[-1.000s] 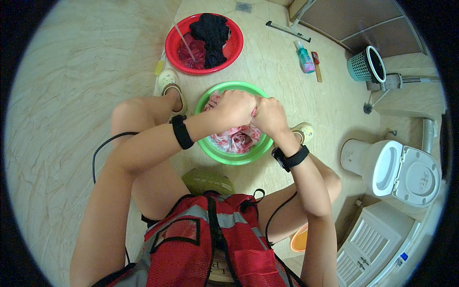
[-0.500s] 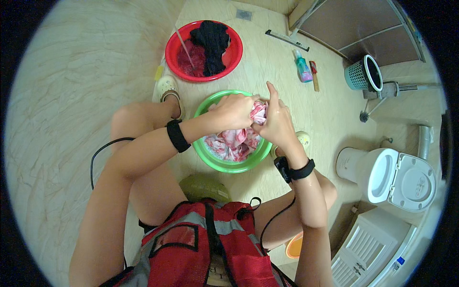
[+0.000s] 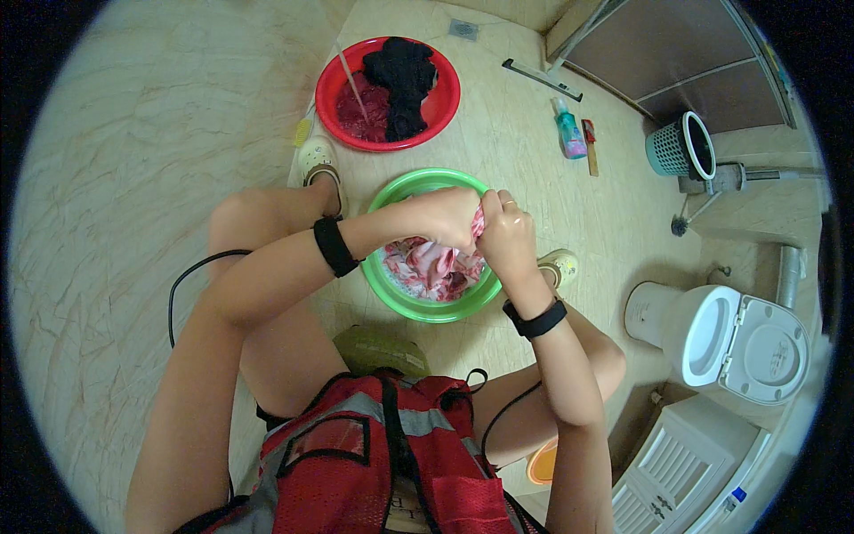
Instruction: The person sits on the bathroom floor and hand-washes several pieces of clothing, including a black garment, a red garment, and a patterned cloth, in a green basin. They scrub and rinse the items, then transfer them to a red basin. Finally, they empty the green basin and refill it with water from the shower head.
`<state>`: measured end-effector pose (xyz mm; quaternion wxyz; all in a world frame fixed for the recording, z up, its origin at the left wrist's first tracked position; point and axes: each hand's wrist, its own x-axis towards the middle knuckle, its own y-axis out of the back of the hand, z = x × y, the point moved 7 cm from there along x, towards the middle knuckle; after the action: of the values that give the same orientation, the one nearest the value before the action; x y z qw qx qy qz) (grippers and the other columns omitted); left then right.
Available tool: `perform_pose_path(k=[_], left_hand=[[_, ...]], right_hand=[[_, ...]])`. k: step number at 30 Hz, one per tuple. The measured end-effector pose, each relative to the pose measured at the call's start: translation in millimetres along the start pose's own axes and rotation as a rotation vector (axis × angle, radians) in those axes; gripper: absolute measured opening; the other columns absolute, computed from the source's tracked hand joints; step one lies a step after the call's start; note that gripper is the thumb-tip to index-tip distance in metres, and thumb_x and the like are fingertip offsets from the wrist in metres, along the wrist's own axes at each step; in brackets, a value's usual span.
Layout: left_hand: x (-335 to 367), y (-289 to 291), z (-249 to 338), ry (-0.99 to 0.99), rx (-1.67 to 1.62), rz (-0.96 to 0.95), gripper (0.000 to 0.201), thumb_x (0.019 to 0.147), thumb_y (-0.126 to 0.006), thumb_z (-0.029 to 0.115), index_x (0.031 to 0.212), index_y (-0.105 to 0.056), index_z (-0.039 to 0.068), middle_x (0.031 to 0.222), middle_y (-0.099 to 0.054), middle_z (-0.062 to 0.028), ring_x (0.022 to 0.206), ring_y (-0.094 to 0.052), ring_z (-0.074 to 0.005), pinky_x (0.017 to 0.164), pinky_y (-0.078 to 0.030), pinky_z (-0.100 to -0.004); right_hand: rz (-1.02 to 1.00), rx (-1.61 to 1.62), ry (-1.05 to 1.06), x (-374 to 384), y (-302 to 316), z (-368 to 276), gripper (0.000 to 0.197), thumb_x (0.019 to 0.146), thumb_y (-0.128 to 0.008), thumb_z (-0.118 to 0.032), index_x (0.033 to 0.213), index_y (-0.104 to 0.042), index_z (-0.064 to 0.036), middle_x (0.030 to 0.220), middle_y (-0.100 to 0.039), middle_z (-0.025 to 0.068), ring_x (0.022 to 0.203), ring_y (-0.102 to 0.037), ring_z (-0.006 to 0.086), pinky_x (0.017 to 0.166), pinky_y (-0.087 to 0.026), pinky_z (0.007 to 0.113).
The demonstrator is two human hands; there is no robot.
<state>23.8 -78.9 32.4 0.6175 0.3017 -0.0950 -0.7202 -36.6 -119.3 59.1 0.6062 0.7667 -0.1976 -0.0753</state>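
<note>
The red-and-white patterned cloth [image 3: 438, 263] lies bunched in the green basin [image 3: 382, 289], with one part lifted at the basin's two o'clock. There the left hand [image 3: 447, 216] and right hand [image 3: 507, 233] are curled into fists close together, both clenching that raised fold.

The likeliest slip is in this grip: the fabric looks wet, so a fold could slide out from under the fingers, drop back and splash over the rim. Pulling unevenly from two fists so close could also strain the weave or drag the heavier bunch against the basin and tilt it.

Splashes could reach the black wristband [image 3: 334, 247] on the left forearm, and the black cable [image 3: 173, 298] at eight o'clock could snag if the elbow swings out.

At eleven o'clock, a water stream [image 3: 352, 82] runs into the red basin [image 3: 445, 100], beside a black garment [image 3: 402, 76]; left unattended, it could overflow, though the level is hard to judge. Spilled water could make the floor slick under the pale clogs [image 3: 316, 158].
</note>
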Motion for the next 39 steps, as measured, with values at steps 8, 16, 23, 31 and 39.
perform_pose_path(k=[8, 16, 23, 31, 39], left_hand=[[-12, 2, 7, 0.077, 0.422, 0.142, 0.029, 0.053, -0.069, 0.023, 0.071, -0.064, 0.001, 0.07, -0.062, -0.021, 0.068, -0.063, -0.0345, 0.063, -0.051, -0.044], [-2, 29, 10, 0.141, 0.132, 0.213, 0.027, 0.053, -0.068, 0.019, 0.07, -0.063, -0.001, 0.068, -0.061, -0.0216, 0.061, -0.061, -0.0315, 0.058, -0.049, -0.0403], [4, 62, 35, -0.019, -0.677, 0.257, 0.02, 0.065, -0.062, 0.005, 0.083, -0.06, -0.002, 0.072, -0.06, -0.0057, 0.062, -0.055, -0.0102, 0.056, -0.046, -0.0276], [7, 81, 71, -0.299, -1.085, 0.247, 0.024, 0.072, -0.069, 0.006, 0.092, -0.058, 0.003, 0.074, -0.058, -0.0019, 0.063, -0.055, -0.0094, 0.057, -0.046, -0.0237], [15, 82, 57, -0.278, -0.704, 0.488, 0.03, 0.067, -0.075, 0.02, 0.084, -0.061, -0.001, 0.056, -0.055, -0.005, 0.047, -0.05, -0.0107, 0.048, -0.042, -0.0259]], right_hand=[[-0.179, 0.25, -0.042, -3, -11, -2, 0.017, 0.062, -0.062, -0.01, 0.072, -0.057, 0.0026, 0.07, -0.059, 0.0224, 0.064, -0.06, 0.0381, 0.06, -0.05, 0.044], [-0.178, 0.481, -0.168, 17, 21, 16, 0.027, 0.062, -0.061, -0.002, 0.087, -0.056, 0.0028, 0.081, -0.059, 0.0242, 0.077, -0.061, 0.0343, 0.069, -0.047, 0.036], [-0.015, 1.655, -0.362, 14, 43, 23, 0.066, 0.066, -0.061, -0.009, 0.127, -0.037, -0.0047, 0.114, -0.049, 0.0073, 0.105, -0.048, 0.0174, 0.088, -0.041, 0.029], [-0.451, 1.292, -0.366, 20, 15, -8, 0.043, 0.07, -0.071, -0.003, 0.108, -0.051, 0.0012, 0.091, -0.06, 0.0065, 0.075, -0.059, 0.0153, 0.066, -0.049, 0.028], [-0.233, 1.358, -0.533, 27, -14, -6, 0.009, 0.077, -0.06, -0.004, 0.083, -0.059, 0.0027, 0.072, -0.062, 0.0091, 0.066, -0.061, 0.0162, 0.054, -0.05, 0.029]])
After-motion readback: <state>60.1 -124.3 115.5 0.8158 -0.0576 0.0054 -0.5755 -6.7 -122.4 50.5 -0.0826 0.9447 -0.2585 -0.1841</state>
